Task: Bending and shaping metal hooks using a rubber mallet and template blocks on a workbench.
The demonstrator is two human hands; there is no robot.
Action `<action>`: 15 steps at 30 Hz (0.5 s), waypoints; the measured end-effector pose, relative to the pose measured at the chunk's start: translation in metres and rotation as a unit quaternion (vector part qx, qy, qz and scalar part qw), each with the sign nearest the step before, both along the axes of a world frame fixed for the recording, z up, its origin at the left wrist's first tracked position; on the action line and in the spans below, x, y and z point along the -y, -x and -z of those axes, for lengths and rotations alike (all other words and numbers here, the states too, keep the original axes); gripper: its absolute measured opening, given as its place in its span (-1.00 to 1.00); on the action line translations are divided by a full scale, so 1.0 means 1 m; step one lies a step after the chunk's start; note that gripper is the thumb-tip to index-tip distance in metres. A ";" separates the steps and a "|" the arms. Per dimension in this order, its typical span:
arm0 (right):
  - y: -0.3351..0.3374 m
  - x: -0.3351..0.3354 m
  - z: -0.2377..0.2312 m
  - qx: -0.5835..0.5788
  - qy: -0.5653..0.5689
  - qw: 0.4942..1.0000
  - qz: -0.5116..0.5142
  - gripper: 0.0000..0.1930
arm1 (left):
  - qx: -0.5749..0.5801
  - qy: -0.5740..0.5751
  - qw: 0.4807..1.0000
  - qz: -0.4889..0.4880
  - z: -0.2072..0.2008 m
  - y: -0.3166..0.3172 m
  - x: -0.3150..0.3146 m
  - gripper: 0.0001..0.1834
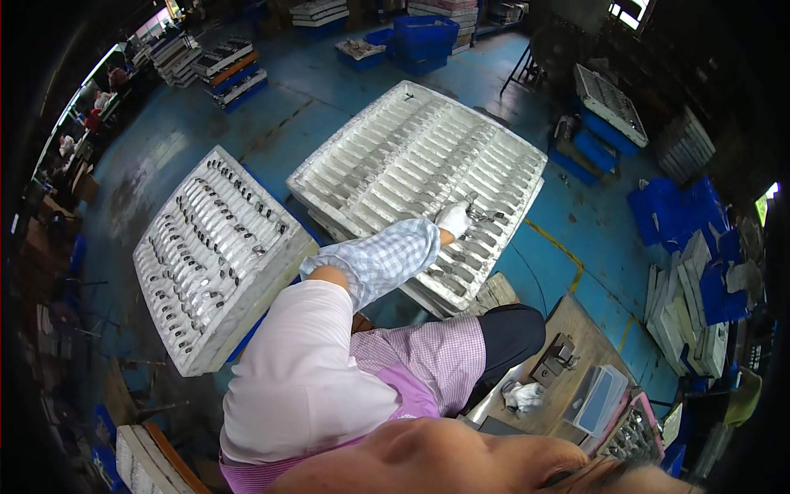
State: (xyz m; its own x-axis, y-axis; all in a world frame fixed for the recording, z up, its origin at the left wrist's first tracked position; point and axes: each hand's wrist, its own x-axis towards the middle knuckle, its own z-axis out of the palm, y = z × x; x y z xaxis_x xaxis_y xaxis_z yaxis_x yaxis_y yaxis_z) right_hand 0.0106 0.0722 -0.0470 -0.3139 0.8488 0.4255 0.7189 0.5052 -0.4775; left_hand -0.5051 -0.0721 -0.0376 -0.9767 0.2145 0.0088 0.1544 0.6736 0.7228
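Observation:
My left hand [453, 221], in a white glove, reaches across the large white foam tray [352, 142] in front of me. Its fingers close around small shiny metal pieces [472, 206], whose exact kind I cannot make out. Rows of narrow slots run over the tray; the ones near my hand hold greyish, elongated pieces. A checked sleeve cover [387, 262] wraps my left forearm. My right hand does not show. To the left stands a second white foam tray [224, 336], tilted in view, filled with rows of slim metal pieces with dark ends.
On a wooden bench [568, 325] at lower right sit a dark metal block [555, 359], a crumpled white glove or cloth [523, 397], a clear blue-edged box [600, 400] and a pink-rimmed container [638, 435] of shiny metal pieces. Blue crates [424, 39] and stacked trays surround the blue floor.

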 end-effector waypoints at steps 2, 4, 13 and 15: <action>-0.002 0.010 0.001 -0.005 0.010 1.000 0.001 -0.68 | -0.080 0.055 0.995 0.034 0.015 0.011 0.022 -0.33; -0.020 0.030 0.000 -0.004 0.031 0.999 0.016 -0.68 | -0.205 -0.025 0.978 -0.008 0.030 0.022 0.067 -0.32; -0.138 0.107 -0.007 0.113 0.035 0.958 0.262 -0.68 | -0.086 -0.037 0.996 0.000 -0.032 -0.018 0.016 -0.21; -0.145 0.108 0.000 0.146 0.020 0.954 0.260 -0.68 | -0.214 -0.057 0.974 0.039 -0.023 -0.016 0.028 -0.28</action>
State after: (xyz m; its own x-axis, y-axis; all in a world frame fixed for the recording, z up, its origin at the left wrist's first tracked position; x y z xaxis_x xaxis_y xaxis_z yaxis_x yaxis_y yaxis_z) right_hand 0.1554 -0.0354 -0.0468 0.0534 0.9357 0.3488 0.9726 0.0305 -0.2307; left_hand -0.4886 -0.0997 -0.0145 -0.8585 0.2622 0.4407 0.5067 0.5661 0.6503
